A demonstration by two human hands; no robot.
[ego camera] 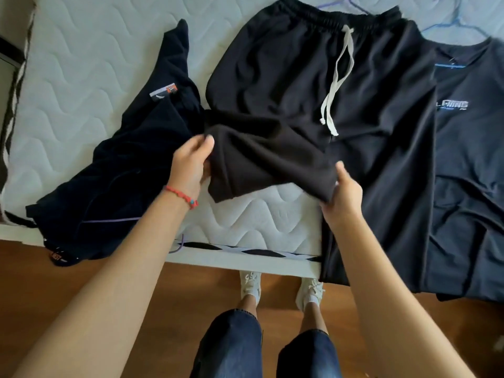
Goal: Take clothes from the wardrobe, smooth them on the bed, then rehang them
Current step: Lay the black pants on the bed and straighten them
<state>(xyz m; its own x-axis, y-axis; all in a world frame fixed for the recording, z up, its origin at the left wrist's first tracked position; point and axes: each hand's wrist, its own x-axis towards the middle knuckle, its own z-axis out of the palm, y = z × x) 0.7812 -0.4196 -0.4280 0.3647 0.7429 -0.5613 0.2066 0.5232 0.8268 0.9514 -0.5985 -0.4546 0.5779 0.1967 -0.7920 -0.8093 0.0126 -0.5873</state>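
I stand at the edge of a bed [81, 85] whose white mattress is quilted in wavy stitched lines. Black sweatpants [300, 85] of soft, matte fleece lie spread across its middle, with a gathered elastic waistband at the far side and a flat cream drawstring [336, 85] trailing down the front. My left hand [191, 165], with a red woven bracelet [181, 196] on the wrist, has its fingers closed on one side of a folded-up trouser leg. My right hand [342, 195] pinches the hem on the other side, lifting the cloth slightly off the mattress. To the left lies a rumpled, dark navy garment [131, 165] with a small sewn label. To the right lies a smooth dark T-shirt [463, 148] with pale printed lettering, on a blue hanger [461, 23].
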